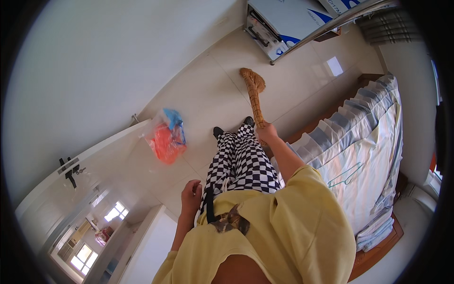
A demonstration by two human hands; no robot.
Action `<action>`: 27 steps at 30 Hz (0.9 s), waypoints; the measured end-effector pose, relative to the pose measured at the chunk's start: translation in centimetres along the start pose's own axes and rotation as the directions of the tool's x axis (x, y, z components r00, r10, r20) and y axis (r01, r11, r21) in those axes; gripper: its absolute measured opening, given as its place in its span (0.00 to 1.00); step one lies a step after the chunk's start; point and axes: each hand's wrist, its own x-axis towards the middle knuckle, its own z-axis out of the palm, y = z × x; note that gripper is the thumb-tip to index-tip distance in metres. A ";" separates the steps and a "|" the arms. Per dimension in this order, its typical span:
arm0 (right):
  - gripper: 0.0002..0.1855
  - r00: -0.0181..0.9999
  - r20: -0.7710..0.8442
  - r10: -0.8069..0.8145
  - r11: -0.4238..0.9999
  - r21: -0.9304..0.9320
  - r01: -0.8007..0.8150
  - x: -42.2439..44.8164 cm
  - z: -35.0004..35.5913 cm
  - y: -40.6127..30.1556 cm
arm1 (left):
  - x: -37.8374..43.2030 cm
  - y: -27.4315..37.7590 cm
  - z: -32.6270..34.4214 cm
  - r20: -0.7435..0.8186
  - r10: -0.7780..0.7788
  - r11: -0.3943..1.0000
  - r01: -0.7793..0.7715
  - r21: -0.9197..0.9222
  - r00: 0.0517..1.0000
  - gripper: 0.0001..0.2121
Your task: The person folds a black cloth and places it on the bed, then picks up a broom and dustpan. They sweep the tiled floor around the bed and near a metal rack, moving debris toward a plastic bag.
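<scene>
A short straw broom [253, 93] is gripped near its upper end by my right hand [266, 132]. Its bristle head points away from me, over the tiled floor [209, 92]. From this angle I cannot tell whether the bristles touch the tiles. My left hand [192, 194] hangs beside my left thigh, fingers loosely curled, with nothing seen in it. Checkered trousers [244, 167] and dark shoes show below me. On the floor ahead of that hand, beside the door, lies a clear plastic bag [166, 138] with red and blue plastic in it.
At my right stands a bed [354, 170] with a ruffled cover, a green clothes hanger [345, 176] on top. An open white door [99, 156] stands at my left. Boxes [283, 25] sit by the far wall behind a metal rail [326, 28]. Folded cloths [375, 232] lie at the bed's corner.
</scene>
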 end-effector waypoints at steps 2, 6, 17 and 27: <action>0.30 1.000 0.028 -0.007 1.000 0.022 0.007 -3.3 -4.5 -2.2 | -0.3 -0.3 0.1 -0.018 -0.020 1.000 0.019 -0.010 1.000 0.07; 0.26 0.978 -0.179 -0.107 0.993 -0.074 0.095 -2.1 -6.4 -3.3 | -0.3 -1.4 0.1 -0.059 -0.027 1.000 0.027 0.003 0.998 0.07; 0.23 0.975 0.220 -0.033 0.996 0.088 0.013 2.1 2.0 -6.6 | -0.5 0.8 0.5 -0.060 -0.171 0.984 0.167 -0.057 0.984 0.07; 0.24 0.993 -0.117 -0.006 0.994 0.111 0.019 6.1 -0.4 -18.2 | -0.5 -0.6 0.7 -0.098 -0.275 0.955 0.260 -0.141 0.956 0.08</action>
